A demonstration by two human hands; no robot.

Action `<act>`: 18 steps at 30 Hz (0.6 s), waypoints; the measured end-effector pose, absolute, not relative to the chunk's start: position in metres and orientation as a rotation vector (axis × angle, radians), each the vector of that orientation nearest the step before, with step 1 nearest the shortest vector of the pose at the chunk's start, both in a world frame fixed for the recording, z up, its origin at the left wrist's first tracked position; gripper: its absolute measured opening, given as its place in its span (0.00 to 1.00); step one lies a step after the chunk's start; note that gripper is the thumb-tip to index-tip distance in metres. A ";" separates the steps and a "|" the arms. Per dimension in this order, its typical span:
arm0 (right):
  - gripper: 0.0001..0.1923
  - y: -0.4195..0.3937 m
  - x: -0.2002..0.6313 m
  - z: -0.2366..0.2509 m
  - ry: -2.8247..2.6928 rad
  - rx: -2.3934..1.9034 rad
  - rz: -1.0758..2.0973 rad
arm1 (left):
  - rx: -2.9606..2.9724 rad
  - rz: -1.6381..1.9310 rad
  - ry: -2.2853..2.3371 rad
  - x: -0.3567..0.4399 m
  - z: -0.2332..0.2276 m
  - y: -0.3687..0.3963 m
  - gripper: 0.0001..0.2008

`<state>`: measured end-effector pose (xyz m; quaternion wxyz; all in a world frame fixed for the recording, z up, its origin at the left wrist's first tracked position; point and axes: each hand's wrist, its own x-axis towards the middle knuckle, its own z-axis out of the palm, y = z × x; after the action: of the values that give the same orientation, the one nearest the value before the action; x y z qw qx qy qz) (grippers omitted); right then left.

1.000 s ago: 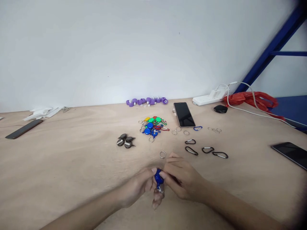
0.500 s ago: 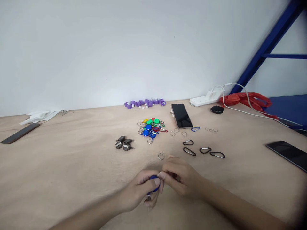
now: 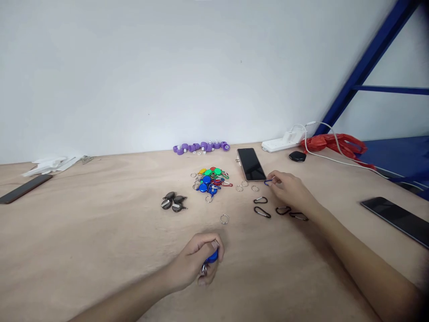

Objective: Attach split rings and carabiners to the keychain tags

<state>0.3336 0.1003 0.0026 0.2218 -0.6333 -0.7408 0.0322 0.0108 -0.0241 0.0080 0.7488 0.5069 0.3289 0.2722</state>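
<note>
Left hand (image 3: 197,261) grips blue tag (image 3: 212,256); right hand (image 3: 291,190) outstretched (fingers curled).

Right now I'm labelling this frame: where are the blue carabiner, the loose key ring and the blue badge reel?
blue carabiner (image 3: 267,182), head view, left end.
loose key ring (image 3: 224,218), head view, wire rim.
blue badge reel (image 3: 212,257), head view, visible blue edge.

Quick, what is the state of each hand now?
Left hand: closed, holding a blue key tag.
Right hand: fingers at the blue clip; whether it grips it cannot be told.
</note>
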 end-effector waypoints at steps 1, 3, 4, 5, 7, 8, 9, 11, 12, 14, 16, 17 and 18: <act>0.10 0.102 0.338 0.000 -2.070 -1.771 0.058 | 1.112 0.589 0.725 0.011 0.009 -0.024 0.17; 0.14 0.105 0.345 -0.005 -2.093 -1.838 0.007 | 1.120 0.582 0.732 0.012 0.010 -0.024 0.18; 0.15 0.106 0.347 -0.006 -2.090 -1.880 0.000 | 1.125 0.579 0.731 0.012 0.011 -0.024 0.18; 0.16 0.106 0.348 -0.007 -2.084 -1.913 0.003 | 1.129 0.574 0.729 0.012 0.011 -0.024 0.19; 0.14 0.106 0.348 -0.007 -2.071 -1.959 0.025 | 1.137 0.570 0.731 0.012 0.012 -0.025 0.20; 0.13 0.106 0.347 -0.007 -2.068 -1.977 0.035 | 1.140 0.569 0.735 0.013 0.012 -0.025 0.21; 0.12 0.105 0.346 -0.006 -2.067 -1.994 0.039 | 1.143 0.565 0.735 0.013 0.012 -0.025 0.22; 0.11 0.104 0.343 -0.004 -2.072 -2.024 0.042 | 1.153 0.559 0.737 0.012 0.014 -0.024 0.22; 0.11 0.103 0.342 -0.004 -2.081 -2.033 0.046 | 1.159 0.554 0.736 0.012 0.014 -0.024 0.22; 0.11 0.103 0.341 -0.004 -2.099 -2.033 0.067 | 1.169 0.543 0.731 0.012 0.015 -0.024 0.22; 0.11 0.103 0.341 -0.003 -2.114 -2.010 0.090 | 1.177 0.536 0.729 0.011 0.016 -0.024 0.22; 0.11 0.103 0.341 -0.003 -2.122 -1.992 0.097 | 1.174 0.536 0.727 0.011 0.016 -0.024 0.21; 0.10 0.102 0.340 -0.002 -2.135 -1.973 0.099 | 1.167 0.539 0.727 0.011 0.015 -0.025 0.20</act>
<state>0.3400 0.1021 -0.0020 0.1164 -0.6737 -0.7290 0.0339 0.0106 -0.0245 0.0151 0.7394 0.5320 0.3315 0.2456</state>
